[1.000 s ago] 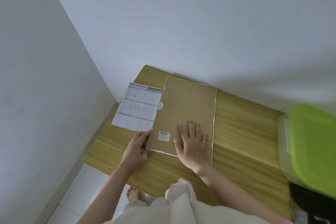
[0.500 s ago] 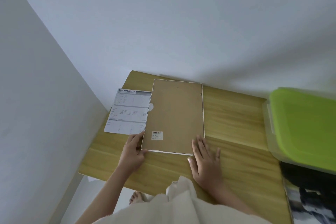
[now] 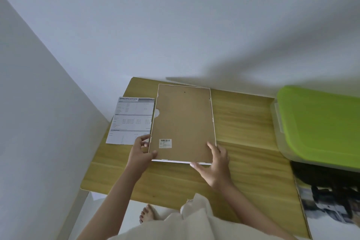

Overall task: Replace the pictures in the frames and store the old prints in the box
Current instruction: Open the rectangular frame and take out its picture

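White walls meet behind a pale wooden table (image 3: 243, 122), where a printed specification sheet (image 3: 132, 121) lies flat at the left, its edge tucked under the frame (image 3: 183, 122), which rests face down with its brown fibreboard back (matte, barcode sticker near the lower corner) uppermost. Left hand (image 3: 141, 154) pinches the frame's near-left corner and right hand (image 3: 216, 163) grips the near-right corner, fingers closed on the thin white rim. I judge the swap barely started: the back is unopened, the clear box (image 3: 280, 138) at right keeps its glossy green lid (image 3: 319, 124) on, and a black-and-white print (image 3: 331, 212) waits.
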Action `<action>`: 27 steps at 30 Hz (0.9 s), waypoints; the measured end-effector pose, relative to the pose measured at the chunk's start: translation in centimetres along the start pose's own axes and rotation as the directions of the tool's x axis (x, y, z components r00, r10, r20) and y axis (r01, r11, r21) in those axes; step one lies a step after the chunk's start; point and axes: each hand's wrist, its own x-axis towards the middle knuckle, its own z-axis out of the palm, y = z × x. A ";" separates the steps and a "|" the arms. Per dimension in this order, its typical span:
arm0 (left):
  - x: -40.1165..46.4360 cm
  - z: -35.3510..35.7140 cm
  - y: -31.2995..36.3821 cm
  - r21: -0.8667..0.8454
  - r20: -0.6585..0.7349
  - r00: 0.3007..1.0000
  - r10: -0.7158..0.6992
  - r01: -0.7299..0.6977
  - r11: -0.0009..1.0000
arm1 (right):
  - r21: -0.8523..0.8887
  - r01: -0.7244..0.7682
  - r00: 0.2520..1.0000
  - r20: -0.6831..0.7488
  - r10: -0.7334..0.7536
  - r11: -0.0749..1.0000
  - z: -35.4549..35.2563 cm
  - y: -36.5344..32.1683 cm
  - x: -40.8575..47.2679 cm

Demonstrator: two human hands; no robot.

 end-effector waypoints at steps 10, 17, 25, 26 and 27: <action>-2.3 -0.6 2.9 -0.061 0.298 0.947 0.122 -0.109 0.992 | 0.219 -0.143 0.983 0.144 0.113 0.965 -3.7 0.4 -0.9; -6.2 1.3 6.6 -0.108 0.344 0.886 0.310 -0.291 0.951 | 0.323 0.057 0.994 0.068 -0.083 0.945 -5.7 -5.7 1.0; -10.3 4.0 11.1 0.091 0.289 0.720 0.631 -0.677 0.730 | 0.339 0.430 0.901 -0.112 -0.418 0.837 -10.6 -15.7 1.5; -10.5 4.4 11.4 0.123 0.278 0.692 0.666 -0.714 0.689 | 0.310 0.450 0.893 -0.129 -0.431 0.838 -11.1 -16.4 1.4; -10.7 4.7 11.6 0.153 0.269 0.666 0.696 -0.743 0.652 | 0.287 0.456 0.890 -0.146 -0.432 0.843 -11.7 -16.9 1.4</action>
